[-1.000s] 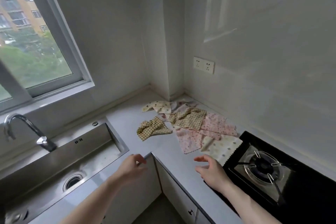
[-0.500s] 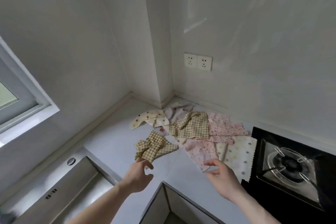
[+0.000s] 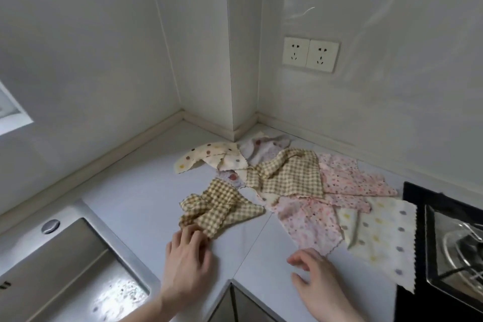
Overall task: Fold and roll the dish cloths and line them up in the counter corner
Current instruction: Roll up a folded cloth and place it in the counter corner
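Several dish cloths lie loose in the counter corner. A crumpled tan checked cloth lies nearest, and my left hand touches its near edge with its fingertips. A second checked cloth sits behind it, with a cream dotted cloth at the back left. A pink flowered cloth lies flat to the right; my right hand hovers at its near corner, fingers spread. Another pink cloth and a pale dotted cloth lie further right.
A steel sink is set in the counter at the left. A black gas hob sits at the right, the pale dotted cloth overlapping its edge. A wall pillar and a double socket stand behind the cloths.
The view has moved closer to the corner and lower. Both hands have reached forward onto the counter; the left one now touches the near checked cloth, the right is at the pink cloth's corner.
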